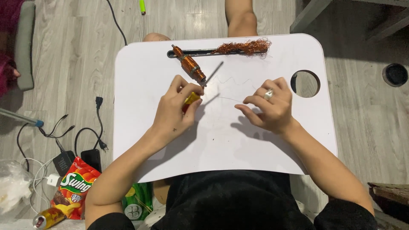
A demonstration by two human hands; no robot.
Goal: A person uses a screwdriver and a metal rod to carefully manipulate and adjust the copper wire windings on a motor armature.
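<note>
A white lap tray [221,140] rests over my legs. My left hand [177,108] grips a screwdriver with a yellow and red handle [191,100]; its metal shaft [214,71] points up and to the right. Just above that hand lies a motor armature [188,64] wound with copper wire, tilted on the tray. My right hand [270,106], with a ring on one finger, hovers with bent fingers over the tray and pinches a thin strand of wire [232,99]. A tangle of loose copper wire [246,46] lies in the tray's slot at the back.
The tray has a round cup hole [305,83] at right. On the wooden floor to the left are black cables and a charger [64,159], a red snack bag [76,187], a can [44,219] and a green packet [138,200]. A yellow-green lighter [142,6] lies at the back.
</note>
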